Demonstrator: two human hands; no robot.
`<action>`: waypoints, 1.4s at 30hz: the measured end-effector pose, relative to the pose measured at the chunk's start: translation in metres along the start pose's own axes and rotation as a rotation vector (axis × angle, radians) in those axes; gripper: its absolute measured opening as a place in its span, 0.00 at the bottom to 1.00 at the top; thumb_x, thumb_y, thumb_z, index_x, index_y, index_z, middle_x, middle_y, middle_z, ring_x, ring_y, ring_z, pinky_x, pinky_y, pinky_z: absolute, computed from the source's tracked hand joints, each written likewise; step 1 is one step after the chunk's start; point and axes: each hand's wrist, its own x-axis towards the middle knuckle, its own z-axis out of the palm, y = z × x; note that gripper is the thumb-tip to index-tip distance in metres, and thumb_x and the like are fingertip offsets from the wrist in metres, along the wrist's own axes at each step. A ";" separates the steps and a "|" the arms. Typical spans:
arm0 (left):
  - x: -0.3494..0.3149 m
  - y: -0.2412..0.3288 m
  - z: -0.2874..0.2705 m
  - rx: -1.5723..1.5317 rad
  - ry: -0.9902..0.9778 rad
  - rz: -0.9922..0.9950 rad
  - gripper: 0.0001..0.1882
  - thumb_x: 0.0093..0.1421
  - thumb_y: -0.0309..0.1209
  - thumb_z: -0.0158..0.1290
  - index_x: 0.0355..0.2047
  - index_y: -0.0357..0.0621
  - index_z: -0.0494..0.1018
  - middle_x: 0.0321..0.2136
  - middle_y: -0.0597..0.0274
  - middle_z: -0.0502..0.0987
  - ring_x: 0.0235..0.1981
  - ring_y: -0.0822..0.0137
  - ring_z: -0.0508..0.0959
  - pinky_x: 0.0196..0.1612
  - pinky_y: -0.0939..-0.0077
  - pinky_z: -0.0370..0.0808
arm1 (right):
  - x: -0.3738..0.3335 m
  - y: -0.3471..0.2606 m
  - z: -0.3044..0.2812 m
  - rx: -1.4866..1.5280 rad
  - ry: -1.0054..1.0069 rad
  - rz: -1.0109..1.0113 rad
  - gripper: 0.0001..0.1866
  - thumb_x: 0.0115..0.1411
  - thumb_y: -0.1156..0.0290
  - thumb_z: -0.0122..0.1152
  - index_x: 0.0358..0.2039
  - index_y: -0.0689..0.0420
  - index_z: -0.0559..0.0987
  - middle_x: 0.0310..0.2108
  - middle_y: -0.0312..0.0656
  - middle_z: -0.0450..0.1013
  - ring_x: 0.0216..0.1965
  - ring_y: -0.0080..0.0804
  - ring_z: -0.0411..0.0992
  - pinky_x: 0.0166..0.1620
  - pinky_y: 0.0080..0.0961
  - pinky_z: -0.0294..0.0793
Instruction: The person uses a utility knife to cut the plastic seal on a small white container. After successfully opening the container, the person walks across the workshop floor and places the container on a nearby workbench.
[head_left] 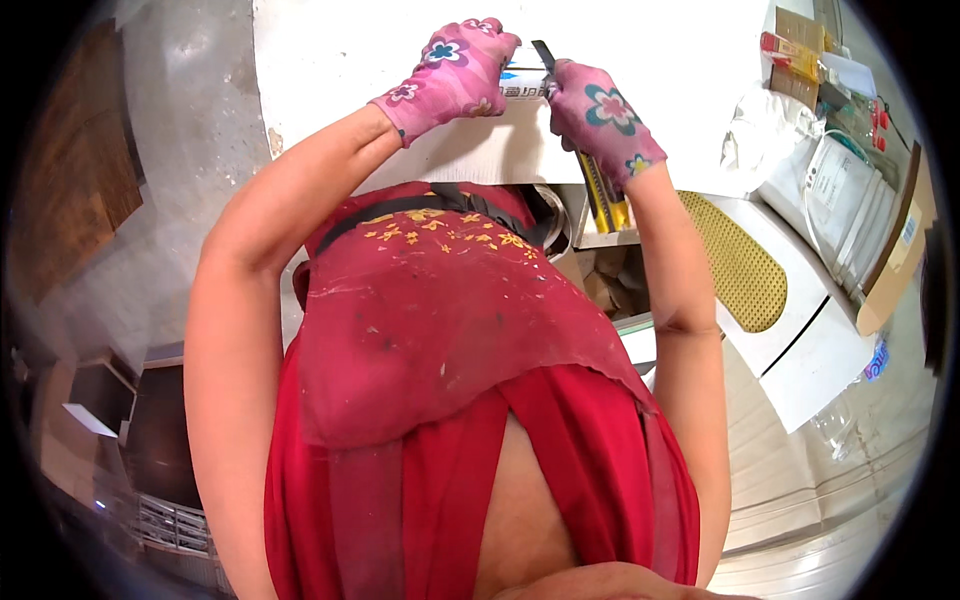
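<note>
Where the white strip [526, 90] lies: between left hand [465, 72] and right hand [598, 112], over the white tabletop [340, 60]
Strip's look: narrow — blue marks leftward, dark print
Left hand: fingers curled — whether gripping, unclear
Right hand: closed around a dark-bladed cutter [543, 55]

White bucket [843, 208] sits right; yellow pad [738, 268] lies near.

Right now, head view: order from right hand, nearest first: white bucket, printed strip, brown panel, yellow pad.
From the right hand:
1. Printed strip: just left
2. Yellow pad: lower right
3. White bucket: farther right
4. Brown panel: far left
</note>
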 end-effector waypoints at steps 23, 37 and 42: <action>0.006 -0.001 -0.001 -0.013 -0.018 -0.059 0.24 0.38 0.37 0.63 0.39 0.46 0.77 0.39 0.54 0.76 0.43 0.56 0.77 0.48 0.65 0.74 | -0.020 -0.013 0.026 -0.081 0.305 0.029 0.09 0.59 0.72 0.47 0.32 0.67 0.72 0.26 0.60 0.73 0.32 0.59 0.73 0.36 0.45 0.74; 0.010 -0.010 -0.012 -0.047 0.019 -0.021 0.35 0.35 0.44 0.66 0.46 0.46 0.75 0.41 0.56 0.74 0.46 0.56 0.75 0.51 0.66 0.72 | -0.072 0.008 0.046 0.190 0.076 0.358 0.08 0.64 0.73 0.44 0.37 0.65 0.68 0.23 0.59 0.73 0.29 0.52 0.75 0.31 0.40 0.75; 0.012 -0.014 -0.019 -0.103 -0.019 0.090 0.35 0.38 0.43 0.65 0.47 0.43 0.71 0.41 0.50 0.73 0.45 0.52 0.74 0.49 0.62 0.71 | -0.064 0.018 0.023 0.319 0.361 0.141 0.12 0.65 0.71 0.43 0.47 0.62 0.67 0.25 0.52 0.74 0.28 0.46 0.74 0.33 0.39 0.73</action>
